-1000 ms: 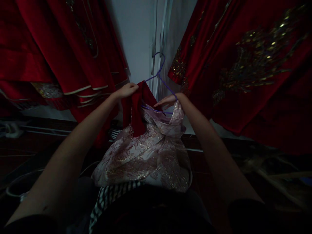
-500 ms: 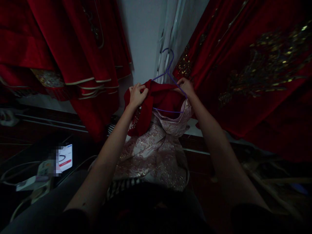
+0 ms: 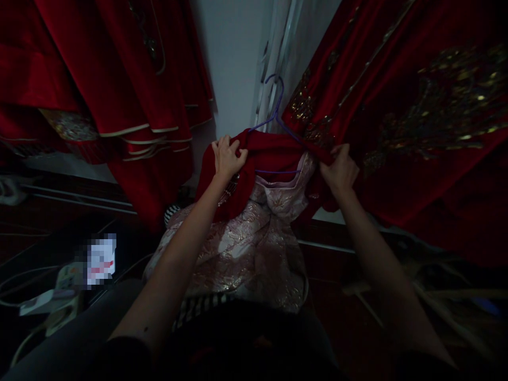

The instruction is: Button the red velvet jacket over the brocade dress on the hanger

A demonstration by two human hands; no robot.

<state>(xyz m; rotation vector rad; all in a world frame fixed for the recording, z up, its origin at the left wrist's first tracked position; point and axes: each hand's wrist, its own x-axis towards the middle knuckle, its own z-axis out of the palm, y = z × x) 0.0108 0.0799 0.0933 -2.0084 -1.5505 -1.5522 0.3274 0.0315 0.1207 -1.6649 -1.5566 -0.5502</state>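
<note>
A purple wire hanger (image 3: 278, 114) hangs before me in the head view, carrying a pale pink brocade dress (image 3: 246, 248) and a red velvet garment (image 3: 273, 153) draped over its shoulders. My left hand (image 3: 227, 157) is closed on the left edge of the red garment near the hanger's left end. My right hand (image 3: 339, 170) grips the red cloth at the hanger's right end, pulling it outward. The pink dress hangs down between my forearms toward my lap.
Red garments with gold embroidery (image 3: 420, 116) hang at right, and red ones with pale trim (image 3: 119, 95) at left. A white wall (image 3: 238, 63) lies behind. Low at left sit a lit phone screen (image 3: 101, 259), a power strip and cables (image 3: 47, 307).
The red garment was bunched at the left; it now spreads across the hanger. My right hand moved from the hanger's right shoulder outward and down, gripping red cloth.
</note>
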